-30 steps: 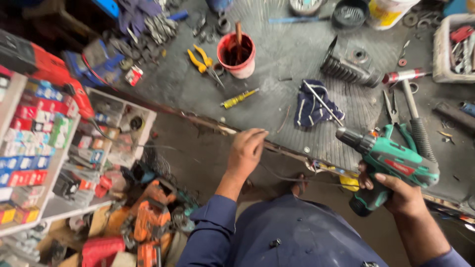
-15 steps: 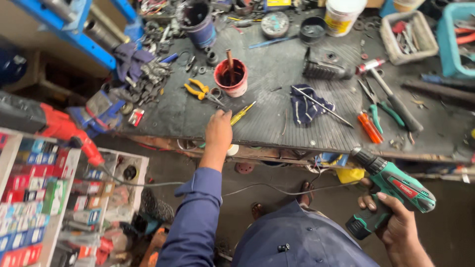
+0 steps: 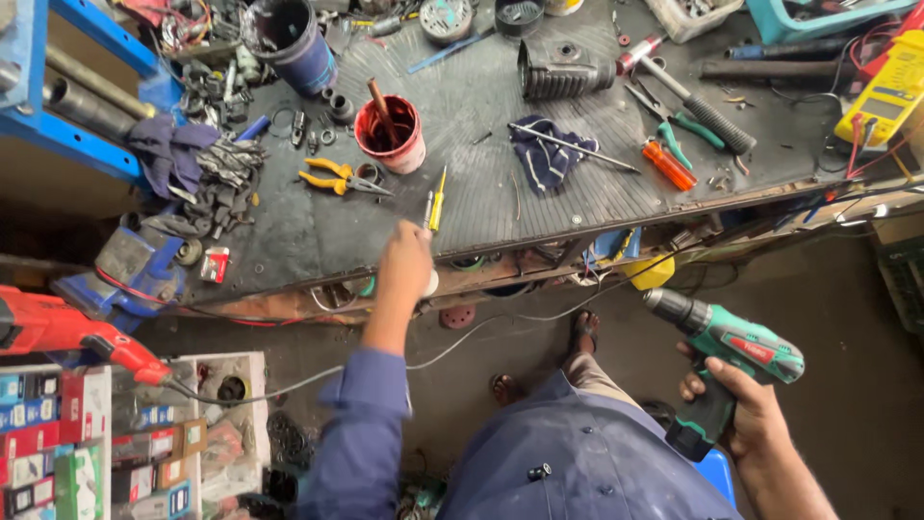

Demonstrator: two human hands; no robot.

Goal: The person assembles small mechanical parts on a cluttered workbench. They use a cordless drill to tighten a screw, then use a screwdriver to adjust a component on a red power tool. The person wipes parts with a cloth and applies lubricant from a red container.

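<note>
We are in a repair workshop. Our bench (image 3: 289, 231) is a dark ribbed mat crowded with hand tools: yellow pliers (image 3: 339, 177), a yellow screwdriver (image 3: 437, 200), a hammer (image 3: 695, 100), loose nuts and washers (image 3: 207, 87). A blue vise (image 3: 130, 270) is bolted at its corner, a yellow multimeter (image 3: 890, 91) lies at the far end, and boxed spare parts (image 3: 48, 433) stack on the floor.

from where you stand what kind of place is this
Most likely a repair workshop: a cluttered workbench strewn with pliers and a yellow screwdriver, and a green cordless drill held in the right hand.
</note>
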